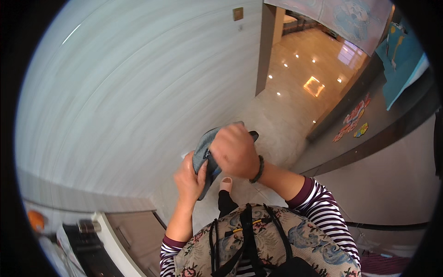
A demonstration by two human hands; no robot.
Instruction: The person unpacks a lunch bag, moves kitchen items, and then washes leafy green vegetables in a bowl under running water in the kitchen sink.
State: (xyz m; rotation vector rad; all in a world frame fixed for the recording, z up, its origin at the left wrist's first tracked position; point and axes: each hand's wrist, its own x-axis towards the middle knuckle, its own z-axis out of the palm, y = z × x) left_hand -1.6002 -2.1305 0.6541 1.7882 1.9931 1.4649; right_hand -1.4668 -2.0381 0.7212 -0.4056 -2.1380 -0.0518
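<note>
A grey-blue cloth item (204, 144), perhaps a bag or a garment, hangs between my two hands in front of the wall. My left hand (190, 176) grips its left edge, with the thumb lying over the cloth. On its upper right side my right hand (235, 150) is closed into a fist, slightly blurred, with a dark band around the wrist. A small dark fitting shows on the cloth between the hands. What the right fingers pinch is hidden behind the back of the hand. Darker cloth hangs below, and a dark end sticks out to the right.
A pale streaked wall (138, 104) rises on the left. Ahead, a doorway with a hanging curtain (360, 20) opens onto a shiny floor (297, 69). To the right stands a dark panel with colourful stickers (353, 119). A cabinet (131, 232) with a pale counter edge is at lower left.
</note>
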